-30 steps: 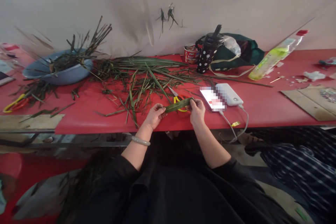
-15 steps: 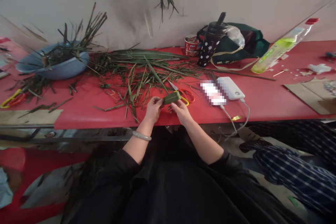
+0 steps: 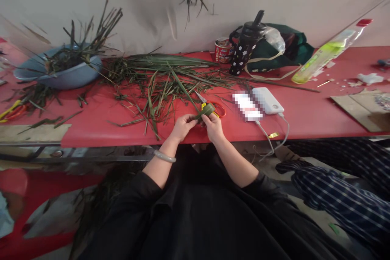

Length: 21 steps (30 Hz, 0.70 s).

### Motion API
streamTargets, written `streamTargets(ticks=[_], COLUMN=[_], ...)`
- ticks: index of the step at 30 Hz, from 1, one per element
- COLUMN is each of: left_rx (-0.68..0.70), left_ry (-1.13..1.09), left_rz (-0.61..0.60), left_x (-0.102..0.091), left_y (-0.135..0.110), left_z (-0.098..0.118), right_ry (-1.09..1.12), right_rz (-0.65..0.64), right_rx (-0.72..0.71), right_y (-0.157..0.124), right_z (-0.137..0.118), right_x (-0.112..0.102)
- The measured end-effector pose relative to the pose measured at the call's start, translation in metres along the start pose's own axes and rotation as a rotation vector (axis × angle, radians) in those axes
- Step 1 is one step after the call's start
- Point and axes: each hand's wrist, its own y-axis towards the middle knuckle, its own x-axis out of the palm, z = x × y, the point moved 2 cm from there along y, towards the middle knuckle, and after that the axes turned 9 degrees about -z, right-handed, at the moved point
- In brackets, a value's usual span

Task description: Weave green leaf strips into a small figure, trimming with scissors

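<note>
A green leaf strip (image 3: pixel 207 109), bent into a curl, is held between my two hands above the table's front part. My left hand (image 3: pixel 183 125), with a pale bangle on its wrist, pinches the strip's left end. The fingers of my right hand (image 3: pixel 213 125) close on the strip below its curled part. Just behind lie scissors (image 3: pixel 219 109) with orange and yellow handles, partly hidden by the strip and my right hand. Loose long green leaves (image 3: pixel 161 93) spread over the table to the left and behind my hands.
On the red table (image 3: pixel 152 140), a blue basin (image 3: pixel 76 79) of leaf stalks stands left, near more scissors (image 3: pixel 14 111). To the right are a phone (image 3: pixel 247 106), a white power bank (image 3: pixel 268 100) with cable, a black tumbler (image 3: pixel 242 55), a plastic bottle (image 3: pixel 326 57) and cardboard (image 3: pixel 350 107).
The leaf strip, flat and straight before, is now bent into a curl. Both hands have shifted slightly to the right and their grips have changed.
</note>
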Motion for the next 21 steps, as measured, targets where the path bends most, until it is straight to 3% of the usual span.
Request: streamTargets(ticks=[4, 9, 12, 21], left_rx=[-0.004, -0.003, -0.011, 0.029], left_ry=[0.023, -0.017, -0.023, -0.263], left_rz=[0.007, 0.050, 0.064, 0.099], left_x=[-0.0009, -0.0022, -0.0017, -0.0044], left_y=[0.0002, 0.0003, 0.0005, 0.0024], left_z=[-0.0018, -0.0043, -0.0036, -0.0044], right_ry=[0.037, -0.013, -0.014, -0.145], right_rz=[0.024, -0.107, -0.116, -0.194], right_rx=[-0.001, -0.001, -0.020, -0.012], right_y=[0.0009, 0.0006, -0.0006, -0.0047], right_z=[0.0005, -0.0008, -0.0020, -0.0017], right_x=[-0.0015, 0.0003, -0.0004, 0.0018])
